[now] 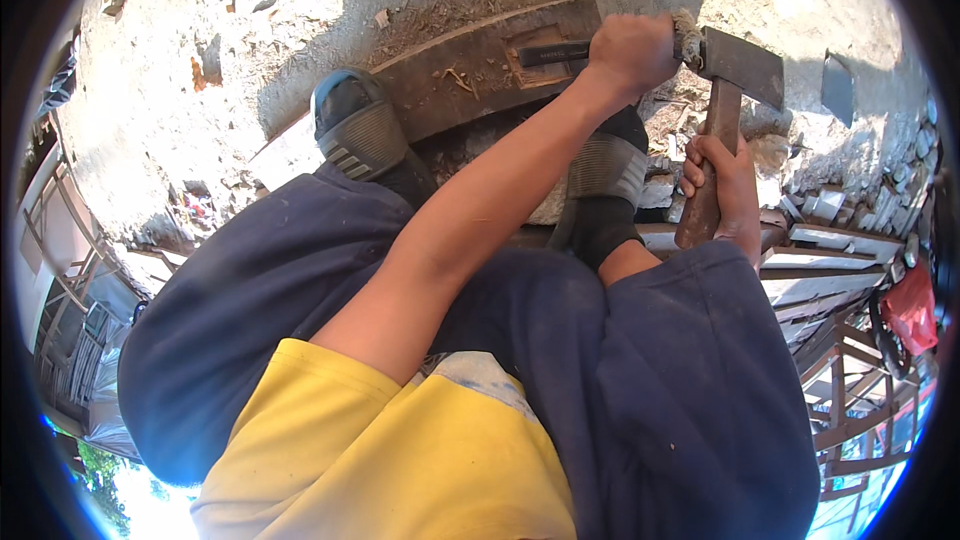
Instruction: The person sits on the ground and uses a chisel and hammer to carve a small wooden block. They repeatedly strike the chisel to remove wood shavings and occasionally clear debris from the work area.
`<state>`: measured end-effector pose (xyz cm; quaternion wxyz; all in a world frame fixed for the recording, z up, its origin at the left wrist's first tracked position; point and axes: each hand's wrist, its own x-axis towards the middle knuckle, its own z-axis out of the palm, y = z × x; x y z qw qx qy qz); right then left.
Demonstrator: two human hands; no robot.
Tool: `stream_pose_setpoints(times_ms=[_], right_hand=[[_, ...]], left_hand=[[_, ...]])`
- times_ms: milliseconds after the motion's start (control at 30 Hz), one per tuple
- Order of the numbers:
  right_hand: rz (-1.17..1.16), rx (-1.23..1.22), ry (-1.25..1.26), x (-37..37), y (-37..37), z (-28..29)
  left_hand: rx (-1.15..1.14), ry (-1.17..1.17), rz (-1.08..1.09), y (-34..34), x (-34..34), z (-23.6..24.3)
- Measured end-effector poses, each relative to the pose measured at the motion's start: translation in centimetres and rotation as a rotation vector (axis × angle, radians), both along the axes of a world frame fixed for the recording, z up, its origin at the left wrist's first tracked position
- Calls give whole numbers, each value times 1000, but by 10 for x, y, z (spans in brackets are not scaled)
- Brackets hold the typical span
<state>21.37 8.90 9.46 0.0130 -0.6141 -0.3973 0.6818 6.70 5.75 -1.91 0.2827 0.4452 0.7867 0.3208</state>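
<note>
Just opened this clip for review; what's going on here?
A person's left hand grips a chisel, its blade in a recess cut in a curved wooden board. The right hand holds a hammer by its wooden handle, its head right at the chisel's butt end; whether they touch is unclear. Wood chips lie on the board.

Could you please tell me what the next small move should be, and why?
Probably tap the chisel lightly with the hammer: the left hand grips it with its blade at the recess in the curved board, and the right hand holds the hammer's head beside the chisel's wrapped end.
</note>
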Motion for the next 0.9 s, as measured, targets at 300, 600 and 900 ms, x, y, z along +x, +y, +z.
stream_pose_setpoints(times_ms=[300,600,900], right_hand=[[-292,136,173,33,62,-1],[137,-170,42,13,36,11],[-144,211,73,14,42,-19]], left_hand=[[-33,42,15,1,0,-10],[-37,81,-52,-2,8,-23],[-19,89,10,1,1,-11]])
